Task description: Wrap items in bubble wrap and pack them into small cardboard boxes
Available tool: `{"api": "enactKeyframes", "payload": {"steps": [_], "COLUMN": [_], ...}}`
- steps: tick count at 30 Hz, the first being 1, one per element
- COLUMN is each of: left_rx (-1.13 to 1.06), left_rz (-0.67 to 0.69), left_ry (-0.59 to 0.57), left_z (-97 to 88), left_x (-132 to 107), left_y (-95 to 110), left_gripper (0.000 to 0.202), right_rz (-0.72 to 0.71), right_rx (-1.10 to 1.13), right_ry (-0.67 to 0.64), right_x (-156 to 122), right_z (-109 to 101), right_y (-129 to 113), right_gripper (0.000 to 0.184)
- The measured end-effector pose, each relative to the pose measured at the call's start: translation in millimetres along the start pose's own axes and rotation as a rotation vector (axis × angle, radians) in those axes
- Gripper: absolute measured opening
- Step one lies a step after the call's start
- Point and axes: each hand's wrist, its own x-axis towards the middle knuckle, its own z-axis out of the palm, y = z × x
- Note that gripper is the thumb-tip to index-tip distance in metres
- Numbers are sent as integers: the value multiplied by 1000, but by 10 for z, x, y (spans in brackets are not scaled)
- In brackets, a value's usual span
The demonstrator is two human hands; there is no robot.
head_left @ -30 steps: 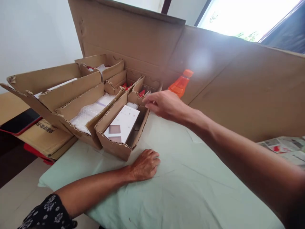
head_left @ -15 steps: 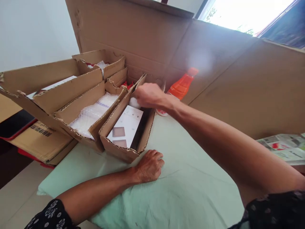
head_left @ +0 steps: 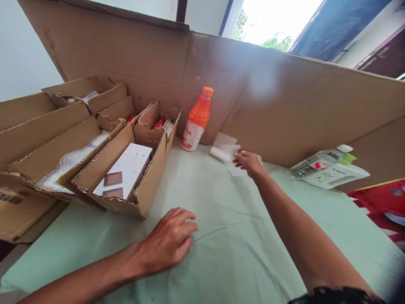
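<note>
Nearest the camera, the left hand [head_left: 169, 240] hasn't budged: it lies palm down and loose on the green-covered surface [head_left: 237, 253], holding nothing. The open cardboard box [head_left: 148, 185] sits just beyond its fingers.

The right hand [head_left: 249, 162] is what changed. A second ago it was poking into the far end of that box, and now it's swung well clear, out to the right. Its fingertips look pinched on a small white bundle [head_left: 223, 147], blurry but apparently lifted out of the box. The bundle is just left of the hand, with an orange bottle [head_left: 196, 120] further left. Right behind it all is the cardboard wall [head_left: 284, 114].
</note>
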Motion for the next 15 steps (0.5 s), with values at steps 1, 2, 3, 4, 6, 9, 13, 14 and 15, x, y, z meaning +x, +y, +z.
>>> {"api": "enactKeyframes", "payload": {"steps": [1, 2, 3, 4, 6, 9, 13, 14, 15], "left_rx": [-9, 3, 27, 65, 218, 442, 499, 555, 600], "left_rz": [22, 25, 5, -41, -113, -294, -574, -631, -688], "left_ry": [-35, -52, 10, 108, 355, 505, 116, 43, -44], "left_z": [-200, -427, -671, -924, -1408, -1959, -2241, -2242, -2222], "left_x": [-55, -86, -82, -36, 189, 787, 1668, 1844, 1990], "left_y": [144, 276, 384, 461, 500, 275, -346, -507, -655], "left_gripper": [32, 33, 32, 31, 27, 42, 51, 45, 38], "right_rz": [2, -8, -26, -48, -100, -177, -248, -260, -272], "right_rx": [-3, -3, -2, -2, -3, -2, 14, 23, 33], "right_ry": [-19, -34, -43, -44, -33, 0, 39, 43, 46], "right_x": [-21, -45, -68, -92, -139, -213, -272, -272, -267], "right_z": [66, 139, 218, 304, 489, 745, 903, 912, 916], "right_y": [178, 327, 448, 542, 660, 737, 839, 872, 905], "right_gripper": [20, 17, 13, 10, 13, 19, 20, 21, 22]}}
